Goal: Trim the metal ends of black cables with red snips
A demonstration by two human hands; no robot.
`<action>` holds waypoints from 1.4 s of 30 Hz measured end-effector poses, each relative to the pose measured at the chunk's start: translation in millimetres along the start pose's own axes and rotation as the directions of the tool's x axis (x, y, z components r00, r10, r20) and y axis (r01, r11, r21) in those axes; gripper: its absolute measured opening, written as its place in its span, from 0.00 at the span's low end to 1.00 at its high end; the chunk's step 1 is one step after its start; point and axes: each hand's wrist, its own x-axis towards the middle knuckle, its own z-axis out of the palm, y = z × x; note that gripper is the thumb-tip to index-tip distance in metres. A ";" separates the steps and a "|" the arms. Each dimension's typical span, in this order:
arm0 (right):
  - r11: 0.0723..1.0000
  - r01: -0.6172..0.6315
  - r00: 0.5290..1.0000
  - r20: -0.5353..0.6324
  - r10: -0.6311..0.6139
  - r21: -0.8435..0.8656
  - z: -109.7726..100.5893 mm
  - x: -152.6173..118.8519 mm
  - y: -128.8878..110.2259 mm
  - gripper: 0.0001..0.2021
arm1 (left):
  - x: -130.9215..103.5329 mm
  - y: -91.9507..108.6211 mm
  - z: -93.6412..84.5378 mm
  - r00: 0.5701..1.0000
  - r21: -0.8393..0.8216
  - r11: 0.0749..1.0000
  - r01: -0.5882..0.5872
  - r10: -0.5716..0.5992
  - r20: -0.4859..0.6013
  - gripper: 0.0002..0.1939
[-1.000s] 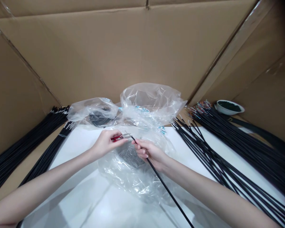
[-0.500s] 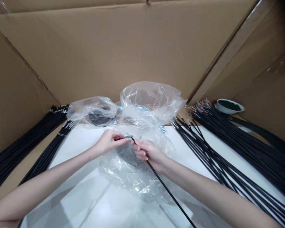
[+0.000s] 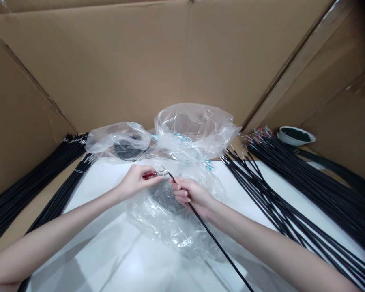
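Observation:
My left hand [image 3: 139, 179] is closed around a small red-handled tool [image 3: 150, 175] with a slim, pointed metal end, its exact kind too small to make out. That metal end meets the tip of a black cable [image 3: 215, 243], where a short pale end shows. My right hand [image 3: 194, 196] is closed on the cable just below its tip, and the rest of the cable runs down toward the lower right. Beneath both hands lies an open clear plastic bag [image 3: 182, 239] with many small grey metallic pieces [image 3: 166, 198] in it.
Bundles of black cables lie on the left [image 3: 33, 178] and right [image 3: 319, 194]. Behind the hands are a clear bag [image 3: 194, 117] and another bag with dark contents [image 3: 129, 148]. A white bowl [image 3: 295, 140] holds dark green material. Cardboard walls [image 3: 182, 61] enclose the white table [image 3: 115, 251].
The tool in my left hand has turned slightly, and its metal end looks wider than before. My right hand keeps its hold on the cable, almost in the same place.

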 end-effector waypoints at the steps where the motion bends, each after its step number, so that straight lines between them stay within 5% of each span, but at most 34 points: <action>1: 1.000 0.003 1.000 0.009 -0.003 -0.004 0.5 -0.2 0.1 0.04 | -1.3 -0.2 1.6 1.000 0.022 1.000 -0.017 0.017 -0.012 0.19; 9: 0.993 0.046 0.998 0.047 -0.041 -0.108 1.6 -1.9 2.6 0.09 | -2.1 1.6 6.4 0.999 0.060 0.998 -0.022 0.019 0.047 0.21; 17: 0.981 0.078 0.997 0.002 -0.079 -0.179 7.4 -6.3 3.7 0.11 | 8.0 -0.7 3.6 0.989 -0.151 0.985 0.078 -0.058 0.133 0.21; 23: 0.967 0.107 0.993 -0.029 -0.117 -0.230 5.4 -7.6 -0.6 0.12 | 5.0 -3.4 -0.4 0.997 -0.186 0.980 0.075 -0.068 0.041 0.20; 31: 1.000 -0.002 1.000 0.010 0.003 -0.029 4.7 1.4 0.9 0.07 | -6.2 -6.7 8.5 0.995 0.042 0.997 -0.063 0.066 -0.080 0.18; 42: 0.991 -0.117 0.981 0.166 0.105 0.067 2.3 2.7 0.2 0.11 | 1.9 -3.7 8.6 0.997 -0.112 0.994 0.004 0.005 0.083 0.20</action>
